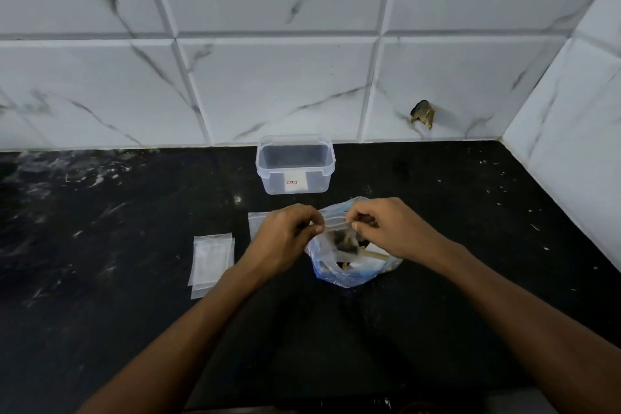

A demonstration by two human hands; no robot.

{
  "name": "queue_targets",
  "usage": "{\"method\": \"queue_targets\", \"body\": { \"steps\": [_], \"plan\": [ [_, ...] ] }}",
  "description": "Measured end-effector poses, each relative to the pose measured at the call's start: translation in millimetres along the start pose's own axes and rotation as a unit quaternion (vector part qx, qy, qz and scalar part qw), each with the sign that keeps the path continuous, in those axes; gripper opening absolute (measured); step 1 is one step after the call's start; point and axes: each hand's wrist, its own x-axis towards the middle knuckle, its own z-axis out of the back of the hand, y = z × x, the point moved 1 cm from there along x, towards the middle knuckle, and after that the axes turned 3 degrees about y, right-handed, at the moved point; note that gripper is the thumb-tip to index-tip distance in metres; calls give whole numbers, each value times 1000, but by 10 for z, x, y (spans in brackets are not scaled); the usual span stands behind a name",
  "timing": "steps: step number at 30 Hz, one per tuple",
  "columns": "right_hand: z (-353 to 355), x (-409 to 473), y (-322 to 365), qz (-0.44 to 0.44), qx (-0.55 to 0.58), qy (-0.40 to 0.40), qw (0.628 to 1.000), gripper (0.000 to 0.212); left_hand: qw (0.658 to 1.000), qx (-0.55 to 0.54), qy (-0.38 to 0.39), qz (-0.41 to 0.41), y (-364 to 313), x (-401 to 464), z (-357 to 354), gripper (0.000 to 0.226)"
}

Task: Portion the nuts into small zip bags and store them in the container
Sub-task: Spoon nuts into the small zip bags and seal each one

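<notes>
While hands (pixel 336 228) pinch it, small zip bag (pixel 336 223) hangs between.

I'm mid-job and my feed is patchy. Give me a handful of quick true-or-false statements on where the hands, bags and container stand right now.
1. Both hands pinch the top of a small zip bag. True: the left hand and right hand hold it over the blue-tinted bag.
2. The container has its lid on. False: it stands open, with no lid visible.
3. Filled bags already lie in the container. False: nothing shows inside it.
4. A pile of spare zip bags lies on the counter left of the hands. True.
5. The container stands against the tiled wall, beyond the hands. True.
</notes>
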Motion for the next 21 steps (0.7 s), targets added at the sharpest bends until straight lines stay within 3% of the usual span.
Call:
{"method": "queue_targets", "body": {
  "steps": [3, 8, 11, 15, 19, 21],
  "plan": [
    [-8, 0, 19, 17, -2, 3, 1000, 8, 998, 25, -50, -40, -50, 26, 79, 8],
    [39, -12, 83, 57, -64, -81, 993, 11, 988, 53, -90, -112, -92, 85, 153, 9],
    [53, -6, 138, 68, -61, -112, 989, 10, 987, -2, -132, -90, -113, 103, 147, 14],
    [75, -1, 161, 60, 24, -140, 988, 7, 970, -234, -35, 53, -154, 140, 80, 56],
    [143, -10, 122, 28, 109, -157, 981, 7, 960, -260, 42, 99, 47, 95, -56, 23],
    [194, -11, 92, 6, 165, -150, 975, 7, 957, -265, 44, 112, 106, 40, -102, 20]
  ]
}}
